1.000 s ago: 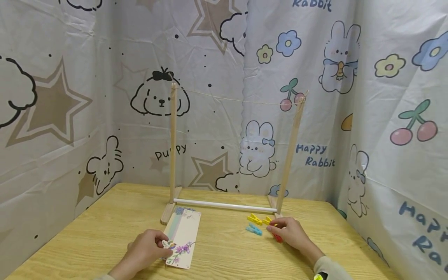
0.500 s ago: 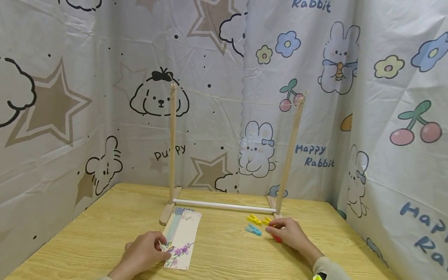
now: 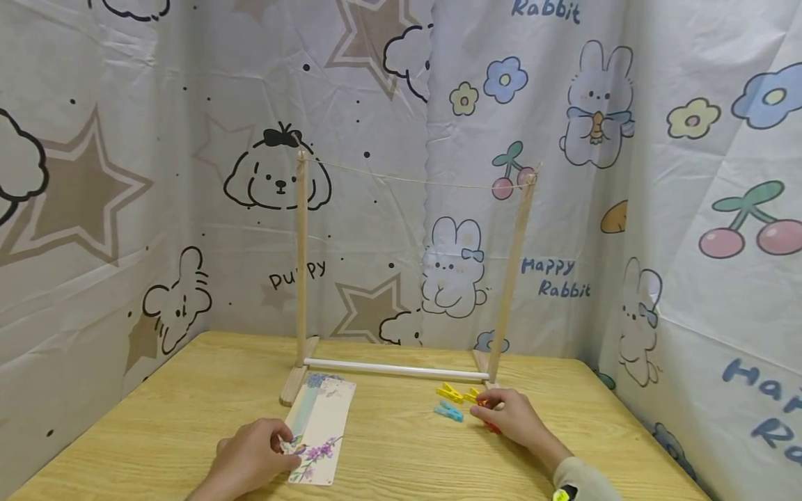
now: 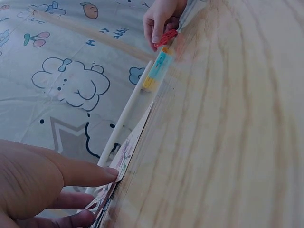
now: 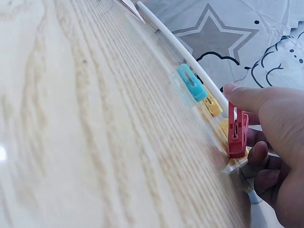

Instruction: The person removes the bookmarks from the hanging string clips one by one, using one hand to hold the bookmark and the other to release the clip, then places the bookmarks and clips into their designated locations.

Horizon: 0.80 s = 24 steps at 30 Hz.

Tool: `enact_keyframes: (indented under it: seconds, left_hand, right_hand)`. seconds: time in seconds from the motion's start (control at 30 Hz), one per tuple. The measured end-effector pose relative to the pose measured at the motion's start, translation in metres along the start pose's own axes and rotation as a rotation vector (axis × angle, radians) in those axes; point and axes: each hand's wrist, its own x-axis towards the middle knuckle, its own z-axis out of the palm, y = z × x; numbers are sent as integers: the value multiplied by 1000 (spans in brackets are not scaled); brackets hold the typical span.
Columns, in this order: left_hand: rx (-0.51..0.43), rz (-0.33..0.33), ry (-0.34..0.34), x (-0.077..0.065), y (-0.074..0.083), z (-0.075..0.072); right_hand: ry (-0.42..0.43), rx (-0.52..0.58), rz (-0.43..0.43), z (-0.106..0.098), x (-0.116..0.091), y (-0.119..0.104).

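My left hand (image 3: 247, 454) is at the lower left edge of a pile of flat printed cards. It pinches the corner, with the thumb (image 4: 90, 172) on the top card and the fingers at its edge. The top card (image 3: 331, 410) is cream with purple blossom and a bird; a blue-green strip of another shows beneath. Over on the right, my right hand (image 3: 519, 421) holds a red clothespin (image 5: 237, 137) between thumb and fingers. Beside that hand lie a blue clothespin (image 3: 449, 411) and two yellow ones, one clear (image 3: 449, 392), the other partly covered.
Behind the cards stands a wooden frame with a left post (image 3: 302, 264), a right post (image 3: 510, 278) and a white crossbar (image 3: 395, 369). A thin string (image 3: 401, 179) runs between the post tops. Patterned cloth (image 3: 376, 229) hangs around the wooden table (image 3: 388, 452).
The head view has turned slightly right, so everything sits a little further left. The card corner at my left hand looks less raised than a second ago. My right hand keeps its place at the clothespins.
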Motion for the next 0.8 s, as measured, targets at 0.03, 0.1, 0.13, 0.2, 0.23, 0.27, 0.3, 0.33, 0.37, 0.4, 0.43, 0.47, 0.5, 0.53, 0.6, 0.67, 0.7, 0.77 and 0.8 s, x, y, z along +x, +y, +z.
enact_keyframes:
  seconds: [0.03,0.1,0.13,0.2,0.23,0.27,0.3,0.33,0.37,0.4,0.43,0.47,0.5,0.53,0.6,0.67,0.7,0.77,0.8]
  left_hand:
    - [0,-1,-1,0,0,0]
    - [2,-3,-3,0,0,0]
    - [4,-4,-4,0,0,0]
    - [7,-4,-6,0,0,0]
    - [9,-4,-6,0,0,0]
    - [10,-4,-7,0,-1,0]
    - [11,-3,-7,0,0,0]
    - [12,-3,-7,0,0,0]
    - [14,-2,-5,0,-1,0]
    - [15,-2,-5,0,-1,0]
    - [15,-1,-5,0,-1,0]
    - [16,0,-5,0,-1,0]
    - [16,-1,-5,0,-1,0]
    - [16,0,-5,-1,-1,0]
    - [14,-1,-7,-1,0,-1]
    - [13,-1,-6,-1,0,-1]
    - [13,-2,-6,-1,0,-1]
    - [12,-4,-6,0,0,-1]
    - [13,-5,-7,0,1,-1]
  right_hand:
    - [2,5,4,0,0,0]
    - [4,10,8,1,0,0]
    - [6,9,7,1,0,0]
    - [9,10,4,2,0,0]
    - [10,9,0,2,0,-1]
    - [9,12,-3,2,-1,-1]
    - [8,16,-5,2,-1,-1]
    - [5,23,-5,2,-1,-1]
    - [2,29,-5,3,-1,-1]
    - [1,28,-5,3,-1,-1]
    - [0,25,-5,3,-1,-1]
    - [-1,19,-3,3,-1,-1]
    - [1,7,-3,4,-1,-1]
    - [2,-5,-3,4,-1,-1]
    - [5,-31,-5,5,-1,-1]
    - [8,-45,-7,5,-2,-2]
    - [10,-52,-8,6,-2,-3]
    - [13,-63,-3,7,-2,-4]
    - [16,-73,-1,7,-2,-4]
